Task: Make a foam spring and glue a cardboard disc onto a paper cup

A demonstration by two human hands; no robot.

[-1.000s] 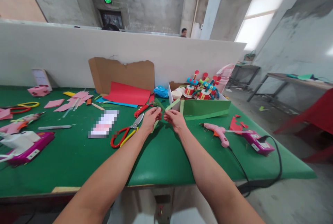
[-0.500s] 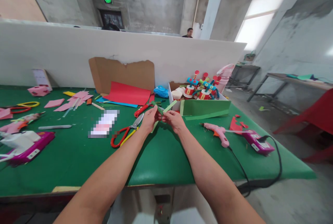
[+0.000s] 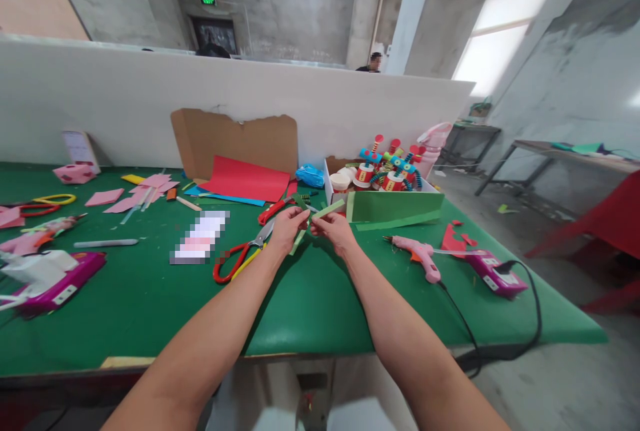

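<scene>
Both my hands meet above the middle of the green table (image 3: 310, 304). My left hand (image 3: 289, 226) and my right hand (image 3: 336, 230) are closed in a pinch on crossed green paper strips (image 3: 327, 209); one strip end sticks up to the right, another hangs down between the hands. Red-and-yellow-handled scissors (image 3: 240, 256) lie on the table just left of my left hand. A second pair with red handles (image 3: 273, 210) lies behind it.
A cardboard box (image 3: 395, 205) with colourful paper-cup figures stands right of my hands. A pink glue gun (image 3: 420, 255) and a magenta device (image 3: 495, 273) with a black cable lie at the right. Red and pink paper, a cardboard sheet (image 3: 235, 141) and another magenta device (image 3: 55, 281) lie left.
My hands have drawn slightly closer together, and the upper strip end has tilted lower to the right. A person behind the partition has moved to the right.
</scene>
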